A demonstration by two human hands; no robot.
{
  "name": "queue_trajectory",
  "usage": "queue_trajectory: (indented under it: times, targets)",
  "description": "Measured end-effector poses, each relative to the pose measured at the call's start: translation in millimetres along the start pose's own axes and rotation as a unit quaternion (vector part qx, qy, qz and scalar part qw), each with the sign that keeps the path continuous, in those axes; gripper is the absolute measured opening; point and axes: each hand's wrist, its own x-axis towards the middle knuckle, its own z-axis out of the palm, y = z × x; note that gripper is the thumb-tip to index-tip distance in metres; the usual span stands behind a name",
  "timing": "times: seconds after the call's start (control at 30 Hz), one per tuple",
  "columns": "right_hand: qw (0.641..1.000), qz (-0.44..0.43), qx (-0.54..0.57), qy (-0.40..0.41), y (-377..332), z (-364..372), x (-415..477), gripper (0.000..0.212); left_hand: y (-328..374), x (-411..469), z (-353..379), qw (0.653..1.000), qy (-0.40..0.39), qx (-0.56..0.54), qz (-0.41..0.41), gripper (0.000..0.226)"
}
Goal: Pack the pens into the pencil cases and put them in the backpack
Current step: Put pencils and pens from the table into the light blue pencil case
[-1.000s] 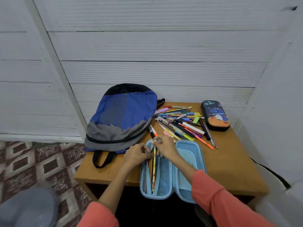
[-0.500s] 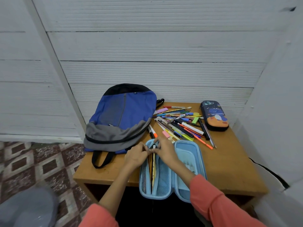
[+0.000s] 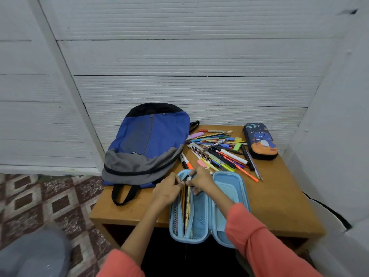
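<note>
The blue case [image 3: 231, 186] lies open at the near edge of the surface [image 3: 279, 196], and its near end hangs past that edge. Both hands meet at the far end of its left half. The right hand [image 3: 200, 179] pinches the tops of the pens [image 3: 187, 206] that stand lengthwise in that half. The left hand [image 3: 167, 191] has its fingers curled against the same spot, touching the right hand; whether it grips the pens or the case's rim cannot be told.

The pile [image 3: 217, 152] of loose pens lies just beyond the hands, fanned toward the far right. The dark case [image 3: 259, 140] lies zipped beside the pile, at the far right corner by the wall [image 3: 179, 76]. The backpack [image 3: 147, 140] lies flat on the left, its top against the wall, its bottom and a strap loop over the left side of the surface. It is near the left hand and touches the pile's left end.

Bare surface shows to the right of the blue case and in a small patch in front of the backpack. The wall closes the far side and the right. The tiled floor [image 3: 50, 196] lies open to the left.

The hands hide the far end of the case and the pens' tips. The sleeves [image 3: 259, 236] are cut off by the lower border. A grey blur at the lower left cannot be made out.
</note>
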Motion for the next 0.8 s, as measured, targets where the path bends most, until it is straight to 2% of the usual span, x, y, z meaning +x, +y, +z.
queue_trajectory:
  times: [0.27,0.4,0.6,0.8]
  targets:
    - [1.0,-0.019,0.009,-0.021,4.9,0.9,-4.2,0.028,0.4,-0.3,5.1,0.999,0.03,0.017,0.001,0.02]
    - [0.999,-0.03,0.002,0.014,8.2,3.9,-3.5,0.018,0.7,0.0,5.7,0.999,0.036,0.017,0.002,0.018]
    - [0.998,-0.033,-0.05,0.031,7.5,2.5,-3.9,0.025,-1.1,2.5,6.2,1.0,0.022,0.012,0.004,0.019]
    - [0.993,-0.063,-0.078,0.06,7.0,5.8,-9.1,0.021,-3.3,2.5,4.7,0.999,0.017,0.02,0.022,0.021]
